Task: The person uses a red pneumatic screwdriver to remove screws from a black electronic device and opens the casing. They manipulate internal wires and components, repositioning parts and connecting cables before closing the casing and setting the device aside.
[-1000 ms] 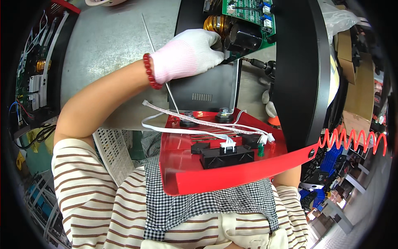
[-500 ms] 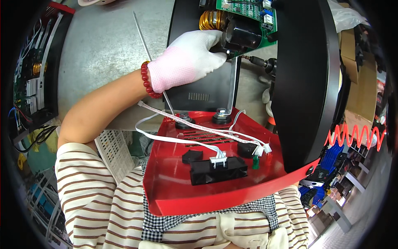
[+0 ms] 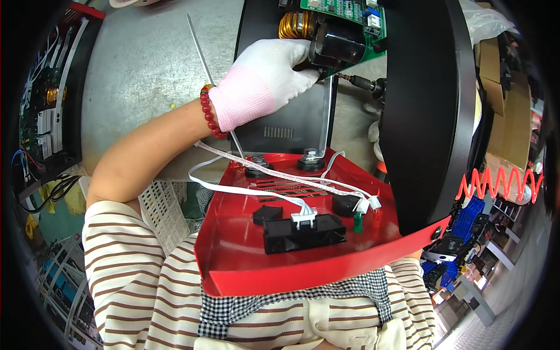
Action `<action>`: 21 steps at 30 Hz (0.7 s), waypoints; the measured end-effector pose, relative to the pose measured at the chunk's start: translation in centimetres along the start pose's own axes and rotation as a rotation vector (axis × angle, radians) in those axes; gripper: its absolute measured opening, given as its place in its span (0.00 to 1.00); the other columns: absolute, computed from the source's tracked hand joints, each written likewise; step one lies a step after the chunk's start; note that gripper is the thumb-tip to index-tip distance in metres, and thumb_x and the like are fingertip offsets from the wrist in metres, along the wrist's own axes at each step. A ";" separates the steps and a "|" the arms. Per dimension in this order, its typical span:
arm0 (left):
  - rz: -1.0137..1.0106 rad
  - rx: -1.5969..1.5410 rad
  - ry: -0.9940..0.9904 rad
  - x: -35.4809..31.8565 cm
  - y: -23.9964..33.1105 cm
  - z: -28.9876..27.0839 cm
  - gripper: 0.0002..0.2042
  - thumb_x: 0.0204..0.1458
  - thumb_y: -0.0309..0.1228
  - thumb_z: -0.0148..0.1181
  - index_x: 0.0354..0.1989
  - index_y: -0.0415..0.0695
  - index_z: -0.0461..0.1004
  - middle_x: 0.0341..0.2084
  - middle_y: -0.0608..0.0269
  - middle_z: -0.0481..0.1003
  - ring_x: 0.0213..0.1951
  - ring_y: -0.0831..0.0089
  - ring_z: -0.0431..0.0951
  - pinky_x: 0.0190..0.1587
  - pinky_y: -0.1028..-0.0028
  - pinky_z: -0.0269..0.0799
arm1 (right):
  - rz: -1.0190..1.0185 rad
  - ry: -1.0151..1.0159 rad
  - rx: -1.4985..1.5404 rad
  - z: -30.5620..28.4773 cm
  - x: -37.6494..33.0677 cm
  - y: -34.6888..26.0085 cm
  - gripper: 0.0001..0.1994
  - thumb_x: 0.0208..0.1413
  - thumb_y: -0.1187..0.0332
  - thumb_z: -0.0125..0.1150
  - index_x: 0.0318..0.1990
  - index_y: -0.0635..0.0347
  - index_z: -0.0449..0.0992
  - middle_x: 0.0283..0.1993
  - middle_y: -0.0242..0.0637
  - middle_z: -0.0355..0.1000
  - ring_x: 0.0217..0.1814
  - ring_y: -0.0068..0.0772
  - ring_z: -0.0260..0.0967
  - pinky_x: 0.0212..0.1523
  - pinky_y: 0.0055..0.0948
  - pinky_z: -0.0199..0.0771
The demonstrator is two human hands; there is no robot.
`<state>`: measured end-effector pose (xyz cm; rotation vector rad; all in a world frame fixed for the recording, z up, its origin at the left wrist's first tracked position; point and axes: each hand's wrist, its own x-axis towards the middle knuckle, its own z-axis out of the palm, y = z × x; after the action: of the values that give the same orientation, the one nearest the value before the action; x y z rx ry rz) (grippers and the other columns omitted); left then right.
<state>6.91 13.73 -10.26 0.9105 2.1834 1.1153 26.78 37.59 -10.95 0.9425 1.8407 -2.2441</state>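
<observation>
My left hand (image 3: pixel 265 79), in a white glove with a pink cuff, is closed at the near left edge of a green circuit board (image 3: pixel 344 7). Its thumb and fingers lie against a large black cylindrical component (image 3: pixel 335 44); some fingertips are hidden. Beside that component sits a copper-wound coil (image 3: pixel 296 25). A driver bit in a black chuck (image 3: pixel 363 83) points left at the board's near edge. White-gloved fingers of my right hand (image 3: pixel 374 133) show curled round the power screwdriver below the chuck, the rest hidden behind a black side panel (image 3: pixel 426 116).
Nearest me is a red front panel (image 3: pixel 245 280) with a black connector block (image 3: pixel 304 233), white cables (image 3: pixel 251 191) and a green indicator light (image 3: pixel 358 221). A long pale strip (image 3: pixel 199 49) passes under my wrist. Another open unit (image 3: pixel 52 105) stands left; a coiled orange hose (image 3: pixel 501 186) hangs right.
The black side panel and red front panel have shifted slightly left and up in view. The board and my left hand have moved a little with them. Both hands keep their grips.
</observation>
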 end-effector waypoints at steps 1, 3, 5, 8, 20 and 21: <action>-0.045 -0.034 -0.020 0.0 0.2 -0.1 0.13 0.56 0.33 0.60 0.47 0.41 0.77 0.30 0.57 0.79 0.32 0.77 0.76 0.41 0.73 0.72 | 0.016 0.025 0.015 0.2 0.0 0.0 0.13 0.57 0.66 0.54 0.41 0.65 0.79 0.35 0.31 0.75 0.35 0.21 0.71 0.35 0.22 0.69; -0.051 -0.042 -0.023 -0.2 0.4 -0.2 0.14 0.55 0.34 0.60 0.47 0.41 0.77 0.31 0.56 0.80 0.33 0.74 0.77 0.41 0.73 0.73 | 0.039 0.049 0.034 0.5 -0.1 -0.2 0.12 0.57 0.66 0.54 0.41 0.65 0.79 0.35 0.31 0.75 0.35 0.21 0.71 0.36 0.22 0.69; -0.064 -0.035 -0.014 -0.3 0.5 0.0 0.14 0.55 0.35 0.60 0.47 0.41 0.76 0.31 0.55 0.80 0.33 0.71 0.79 0.41 0.72 0.73 | 0.041 0.017 0.036 0.1 -0.1 -0.2 0.12 0.57 0.66 0.54 0.41 0.65 0.79 0.35 0.31 0.76 0.35 0.21 0.71 0.36 0.22 0.69; -0.074 0.048 0.013 -0.4 1.0 0.3 0.14 0.55 0.36 0.60 0.46 0.41 0.76 0.31 0.54 0.80 0.33 0.66 0.80 0.40 0.71 0.73 | 0.110 0.109 0.133 1.8 -0.3 -1.7 0.13 0.58 0.66 0.54 0.44 0.65 0.77 0.34 0.31 0.75 0.35 0.20 0.71 0.37 0.22 0.69; -0.118 0.081 0.010 -0.6 2.0 -0.1 0.15 0.53 0.37 0.62 0.40 0.36 0.77 0.24 0.55 0.77 0.25 0.73 0.74 0.32 0.71 0.71 | 0.169 -0.218 0.201 0.3 1.0 -1.4 0.12 0.62 0.61 0.53 0.43 0.61 0.70 0.20 0.30 0.64 0.16 0.18 0.55 0.18 0.21 0.55; -0.076 0.031 -0.040 -0.2 2.5 -0.7 0.15 0.54 0.36 0.62 0.40 0.36 0.76 0.23 0.55 0.76 0.25 0.73 0.74 0.31 0.71 0.71 | 0.166 -0.169 0.231 0.8 -0.5 -2.2 0.12 0.62 0.61 0.53 0.43 0.61 0.69 0.20 0.30 0.63 0.16 0.18 0.55 0.18 0.20 0.55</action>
<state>7.41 14.35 -7.77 0.8482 2.1898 1.0213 25.95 37.31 -8.75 0.8689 1.4041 -2.3839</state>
